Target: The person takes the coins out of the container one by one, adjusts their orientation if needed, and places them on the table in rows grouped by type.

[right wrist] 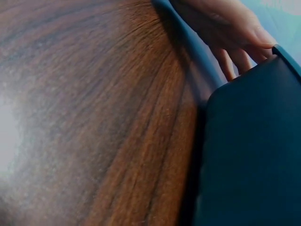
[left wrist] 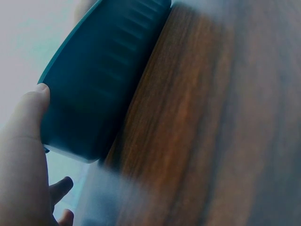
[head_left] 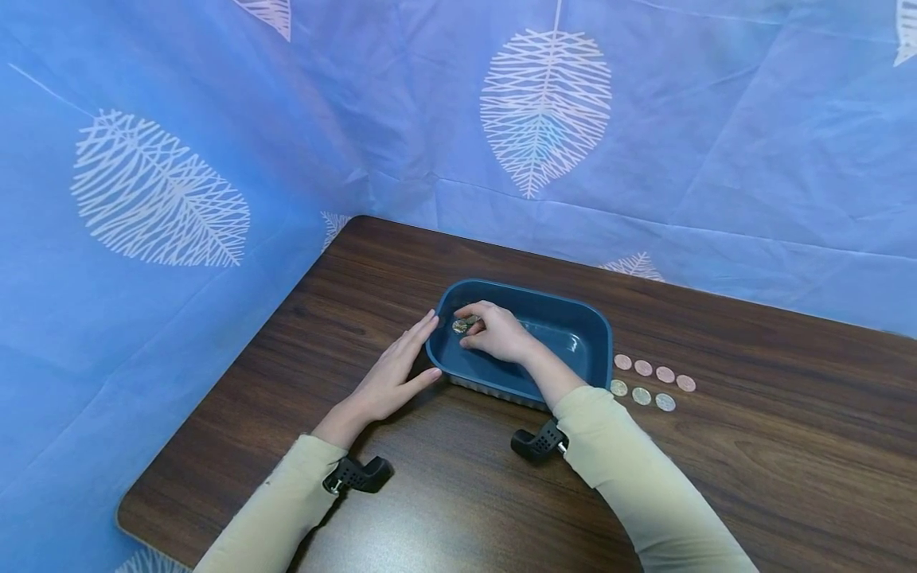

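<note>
A dark blue plastic bin (head_left: 555,306) stands on the wooden table. My left hand (head_left: 390,382) rests against its left end, fingers stretched along the rim and the thumb at the near corner; in the left wrist view the thumb (left wrist: 30,110) touches the rim. Inside the bin, my right hand (head_left: 497,330) reaches toward the left end, fingers bent and thumb apart from the index finger. A few shiny coins (head_left: 460,326) show beneath and between those fingers. The right hand is out of sight behind the bin wall (right wrist: 254,141) in the right wrist view.
To the right of the bin lie two rows of coins: several copper-coloured ones (head_left: 665,375) behind, and three yellowish or silvery ones (head_left: 641,396) in front. A blue leaf-patterned cloth (head_left: 430,95) hangs behind the table (head_left: 788,414). Each wrist wears a black camera mount (head_left: 358,475).
</note>
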Available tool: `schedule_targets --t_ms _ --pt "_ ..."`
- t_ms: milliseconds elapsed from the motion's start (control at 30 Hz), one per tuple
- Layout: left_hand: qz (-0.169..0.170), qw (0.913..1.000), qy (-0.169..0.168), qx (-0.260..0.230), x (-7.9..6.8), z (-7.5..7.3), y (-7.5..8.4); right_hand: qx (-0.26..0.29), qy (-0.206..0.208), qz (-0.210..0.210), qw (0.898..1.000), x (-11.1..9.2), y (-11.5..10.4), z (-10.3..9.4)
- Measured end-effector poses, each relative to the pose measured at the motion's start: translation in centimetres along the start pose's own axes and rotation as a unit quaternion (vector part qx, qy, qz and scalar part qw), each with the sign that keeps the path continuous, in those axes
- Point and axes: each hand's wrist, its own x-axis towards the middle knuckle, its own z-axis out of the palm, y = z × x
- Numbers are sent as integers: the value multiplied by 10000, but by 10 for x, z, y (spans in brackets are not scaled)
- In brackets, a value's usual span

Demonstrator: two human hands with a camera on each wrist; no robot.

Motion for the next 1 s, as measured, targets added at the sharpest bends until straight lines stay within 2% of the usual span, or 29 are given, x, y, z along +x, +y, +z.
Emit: schedule_targets --t_ms 300,700,1000 --pt "28 10000 14 -14 0 0 0 -388 -191 4 9991 1 -1 2" --pt "18 10000 32 42 0 1 -1 -947 -78 -158 9954 4 1 5" --pt "40 10000 57 49 0 1 0 -1016 -163 29 9947 5 1 5"
